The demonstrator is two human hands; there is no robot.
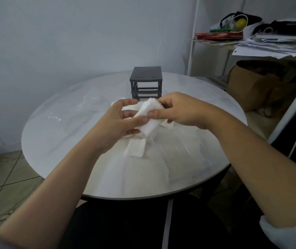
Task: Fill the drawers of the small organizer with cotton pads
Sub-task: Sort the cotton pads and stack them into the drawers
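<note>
Both hands are up over the round table (53,126): left hand (120,121) and right hand (177,112) each pinch a white stack of cotton pads (148,116) between thumb and fingers. More pads (135,149) lie right below, with the dark organizer (146,81) just behind, drawers out.

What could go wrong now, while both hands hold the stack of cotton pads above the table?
1. The left hand and right hand pinch the stack of cotton pads only at its sides; a loose grip might let pads slip out.
2. Falling pads could mix with the loose pads already lying on the table.
3. The organizer frame looks empty, with no drawers visible, so the pads may have nowhere to go yet.
</note>
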